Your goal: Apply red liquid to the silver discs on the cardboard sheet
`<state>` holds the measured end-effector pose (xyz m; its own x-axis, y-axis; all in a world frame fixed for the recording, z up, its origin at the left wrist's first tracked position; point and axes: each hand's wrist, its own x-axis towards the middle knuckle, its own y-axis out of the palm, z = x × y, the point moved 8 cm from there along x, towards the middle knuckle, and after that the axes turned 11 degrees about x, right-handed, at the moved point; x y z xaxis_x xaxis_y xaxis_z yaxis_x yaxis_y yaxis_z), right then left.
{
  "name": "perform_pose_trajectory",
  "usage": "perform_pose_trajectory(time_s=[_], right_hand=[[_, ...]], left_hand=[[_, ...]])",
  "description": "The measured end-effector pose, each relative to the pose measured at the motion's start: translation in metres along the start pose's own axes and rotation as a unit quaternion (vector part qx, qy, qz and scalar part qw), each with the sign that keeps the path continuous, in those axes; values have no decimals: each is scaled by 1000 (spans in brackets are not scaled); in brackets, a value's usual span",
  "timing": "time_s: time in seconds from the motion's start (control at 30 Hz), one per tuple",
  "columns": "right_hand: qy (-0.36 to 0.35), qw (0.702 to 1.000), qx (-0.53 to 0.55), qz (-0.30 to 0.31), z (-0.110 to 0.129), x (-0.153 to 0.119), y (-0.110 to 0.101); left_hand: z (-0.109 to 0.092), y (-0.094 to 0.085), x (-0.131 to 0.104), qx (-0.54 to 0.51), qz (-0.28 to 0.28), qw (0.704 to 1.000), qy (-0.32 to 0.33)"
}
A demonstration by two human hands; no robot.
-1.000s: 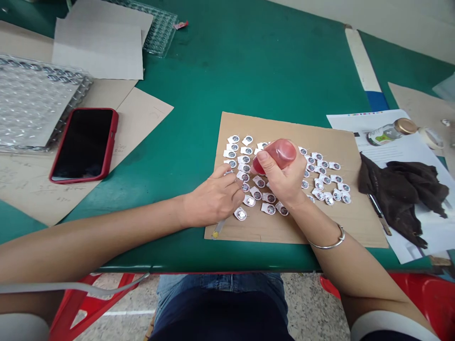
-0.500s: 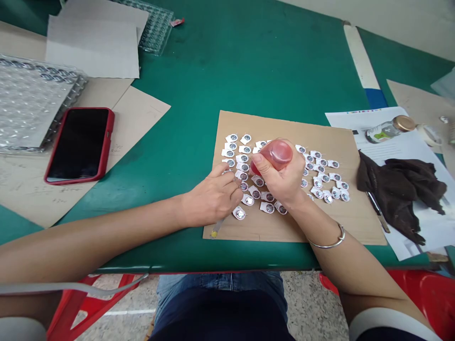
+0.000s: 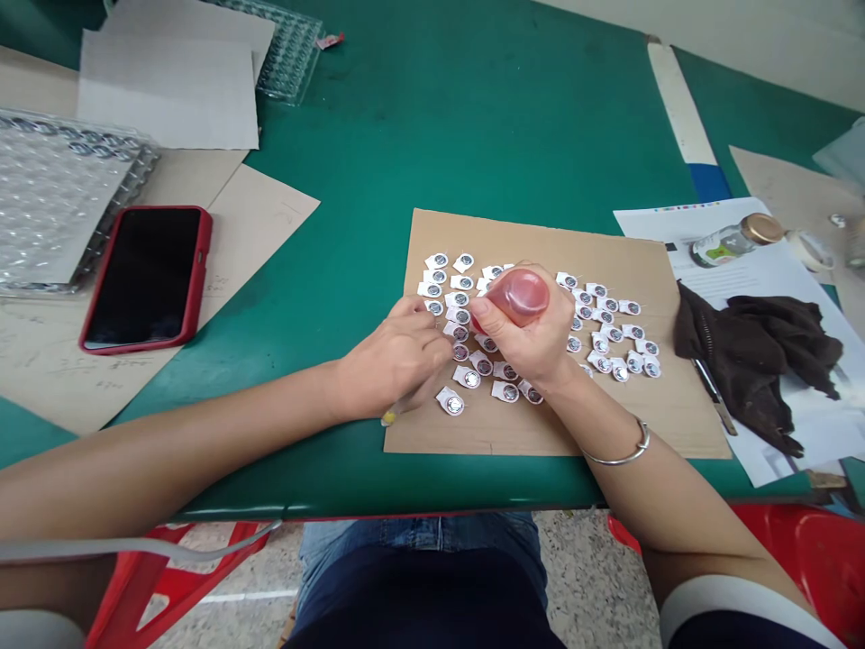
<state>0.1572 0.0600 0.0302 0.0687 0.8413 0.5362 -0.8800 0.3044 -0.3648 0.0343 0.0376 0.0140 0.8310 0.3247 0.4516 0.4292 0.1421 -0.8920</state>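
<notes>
My right hand [image 3: 537,338] is wrapped round a translucent pinkish-red bottle [image 3: 519,296], its rounded end toward me and its lower end hidden. Beside it on the left, my left hand [image 3: 398,361] is closed, fingers pinched at the left edge of the small white tags. From under that hand sticks out a thin tool with a yellow end [image 3: 388,418]; the rest of it is covered. Several small white tags with round dark-and-silver faces [image 3: 450,402] lie in loose rows on a brown cardboard sheet [image 3: 560,433]. Both hands hide some of them.
A phone in a red case [image 3: 149,279] lies left on brown paper [image 3: 270,203], near bubble-patterned plastic trays [image 3: 54,189] and white sheets [image 3: 168,90]. To the right are a dark cloth [image 3: 763,342], a metal blade tool [image 3: 714,397] and a glass jar with a gold lid [image 3: 736,239].
The thin tool's yellow end has shifted left and up under my left hand, off the cardboard's edge. My right hand still grips the bottle nearly in place. The whole view has shifted slightly.
</notes>
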Motion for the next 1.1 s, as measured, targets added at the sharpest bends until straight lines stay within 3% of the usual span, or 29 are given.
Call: perform_pose_trajectory(time_s=[0.3,0.53,1.1], right_hand=[[2,1000,20,-24,-2,0,-3],[11,998,29,-47,-3,-1,-8],[0,999,21,-36,-1,-1,-6]], left_hand=[[19,0,-2,-102,10,994,-46],[18,2,-4,-94,7,995,-41],[19,0,-2,-102,7,994,-44]])
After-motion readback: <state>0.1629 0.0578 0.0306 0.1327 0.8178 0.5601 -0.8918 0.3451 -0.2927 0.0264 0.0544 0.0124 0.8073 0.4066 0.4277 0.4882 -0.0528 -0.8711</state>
